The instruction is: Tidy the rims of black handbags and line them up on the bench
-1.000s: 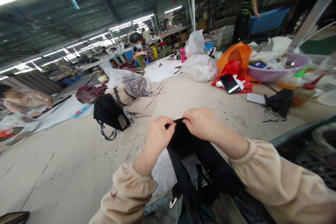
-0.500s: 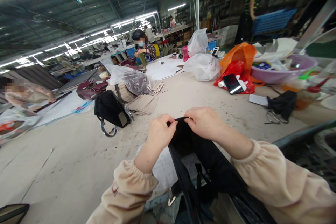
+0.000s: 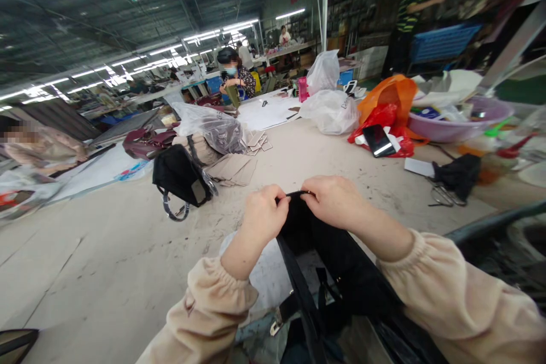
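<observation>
A black fabric bag (image 3: 354, 261) stands open at the table's near edge, its mouth facing me. My left hand (image 3: 267, 213) pinches the far end of its rim from the left. Close beside it, my right hand (image 3: 330, 199) grips the same rim from the right, fingers closed. Between the two hands a short stretch of dark edge shows. A strap with a metal clasp (image 3: 276, 327) hangs at the bag's lower left. The bag's lower part runs out of the picture.
A finished-looking black handbag (image 3: 181, 176) lies ahead to the left, by grey-beige pieces (image 3: 232, 169). Farther right are a phone (image 3: 379, 141), a red plastic bag (image 3: 403, 151), a purple basin (image 3: 460, 126) and scissors (image 3: 447, 196). Co-workers sit left and ahead; another stands by a blue cart (image 3: 446, 42).
My hands keep their hold on the bag's rim, with hardly any movement. In the background at right, the standing person's arm has lifted away from the blue cart.
</observation>
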The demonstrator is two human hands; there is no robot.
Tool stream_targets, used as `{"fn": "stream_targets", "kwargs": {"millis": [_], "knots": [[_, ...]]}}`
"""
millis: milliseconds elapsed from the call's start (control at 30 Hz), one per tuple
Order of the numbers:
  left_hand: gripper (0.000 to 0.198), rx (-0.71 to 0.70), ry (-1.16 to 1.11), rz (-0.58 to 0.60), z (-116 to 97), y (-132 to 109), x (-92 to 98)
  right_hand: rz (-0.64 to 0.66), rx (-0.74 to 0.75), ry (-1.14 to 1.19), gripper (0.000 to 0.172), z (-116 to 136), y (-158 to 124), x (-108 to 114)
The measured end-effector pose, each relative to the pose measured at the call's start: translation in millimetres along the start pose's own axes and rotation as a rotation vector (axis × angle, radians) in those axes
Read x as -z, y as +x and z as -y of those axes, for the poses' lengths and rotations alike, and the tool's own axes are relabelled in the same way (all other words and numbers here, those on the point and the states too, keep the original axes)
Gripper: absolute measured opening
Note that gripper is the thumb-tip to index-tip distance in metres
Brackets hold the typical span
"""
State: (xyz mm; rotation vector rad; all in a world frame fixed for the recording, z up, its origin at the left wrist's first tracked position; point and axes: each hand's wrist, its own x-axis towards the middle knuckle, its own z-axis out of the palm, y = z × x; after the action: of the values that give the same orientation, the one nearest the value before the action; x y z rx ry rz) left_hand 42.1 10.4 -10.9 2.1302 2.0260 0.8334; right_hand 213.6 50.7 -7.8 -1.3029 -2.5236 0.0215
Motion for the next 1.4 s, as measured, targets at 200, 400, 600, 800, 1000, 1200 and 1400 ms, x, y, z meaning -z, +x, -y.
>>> {"fn": "stream_targets", "kwargs": {"millis": [200,400,600,800,1000,1200,1400], "knots": [[0.009,-0.040,0.009,-0.007,1,0,0.0,-0.020,0.058,-0.017,0.019,2,5,2],[0.009,-0.066,0.042,0.004,3,1,0.8,-0.024,0.176,-0.087,0.019,8,14,2],[0.008,-0.041,0.059,0.020,3,3,1.8,-0.007,0.206,-0.084,0.019,9,18,1],[0.009,-0.042,0.042,0.027,2,4,2.7,0.020,0.177,-0.037,0.019,8,19,2],[0.011,0.037,-0.095,0.041,5,1,5.8,0.052,0.157,-0.005,0.022,8,19,3],[0.036,0.158,-0.137,0.106,11,-2,12.3,0.052,0.160,0.018,0.024,5,22,2],[0.018,0.106,0.065,0.177,7,4,13.4,0.057,0.138,0.025,0.025,2,21,1]]}}
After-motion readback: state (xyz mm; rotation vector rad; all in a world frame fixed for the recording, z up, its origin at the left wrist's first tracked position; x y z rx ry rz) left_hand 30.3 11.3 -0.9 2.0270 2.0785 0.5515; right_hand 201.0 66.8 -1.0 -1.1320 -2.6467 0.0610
